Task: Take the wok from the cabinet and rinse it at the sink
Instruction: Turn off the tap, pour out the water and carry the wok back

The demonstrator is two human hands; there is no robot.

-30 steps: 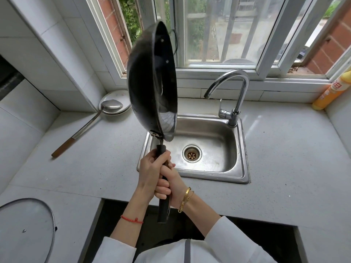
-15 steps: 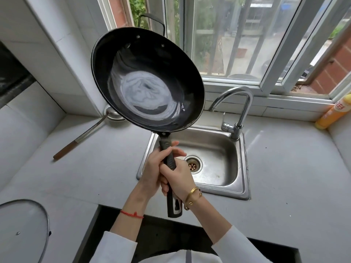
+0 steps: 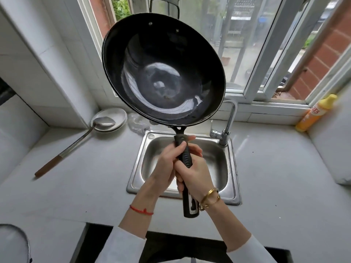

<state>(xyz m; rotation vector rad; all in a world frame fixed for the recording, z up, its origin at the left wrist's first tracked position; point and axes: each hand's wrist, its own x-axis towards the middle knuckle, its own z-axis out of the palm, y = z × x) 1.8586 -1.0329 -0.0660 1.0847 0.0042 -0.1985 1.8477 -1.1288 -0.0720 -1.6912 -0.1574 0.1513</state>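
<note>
I hold a black wok (image 3: 163, 69) up in front of the window, its inside facing me and its bowl tilted above the steel sink (image 3: 230, 168). Both hands grip its long black handle (image 3: 185, 154) over the basin. My left hand (image 3: 167, 164) wraps the handle from the left. My right hand (image 3: 195, 175) closes around it just below, with gold bracelets at the wrist. The wok's rim hides the top of the curved chrome tap (image 3: 228, 126), which stands at the sink's back right corner. No water is running.
A long ladle with a wooden grip (image 3: 62, 152) rests in a white dish (image 3: 117, 115) on the counter at back left. A yellow bottle (image 3: 315, 112) stands at the back right corner. A glass lid (image 3: 13, 243) lies at bottom left. A dark cabinet opening (image 3: 171, 245) is below.
The wok has turned from edge-on to face me with its inside, and it has shifted right over the sink. Both hands have stayed on the handle.
</note>
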